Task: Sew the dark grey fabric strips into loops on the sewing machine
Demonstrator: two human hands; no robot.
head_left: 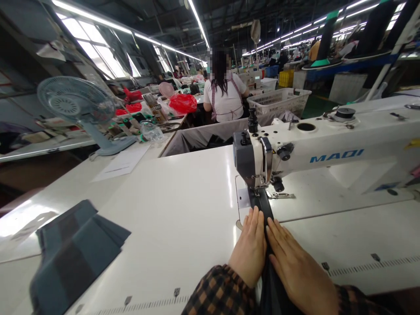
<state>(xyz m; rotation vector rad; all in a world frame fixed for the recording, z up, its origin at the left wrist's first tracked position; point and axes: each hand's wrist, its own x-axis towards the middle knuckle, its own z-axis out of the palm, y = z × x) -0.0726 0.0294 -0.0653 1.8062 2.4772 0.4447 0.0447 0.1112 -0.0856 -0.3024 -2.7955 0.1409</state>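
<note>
My left hand [251, 247] lies flat with its fingers stretched out, pressing on the left edge of a narrow black fabric strip [264, 204]. Opposite it, my right hand [297, 264] rests along the strip's right side, fingers extended and slightly apart. The strip's far end runs under the presser foot [257, 191] of a white sewing machine [341, 146]. Toward me the black fabric widens and hangs between my wrists, partly hidden by my hands. Neither hand grips the cloth between its fingers.
A stack of dark grey-blue fabric pieces [77, 253] lies on the white table [183, 205] at left. Behind it are a paper sheet [123, 162] and a fan [77, 105]. A person [226, 96] sits beyond the table, beside a white basket [278, 101].
</note>
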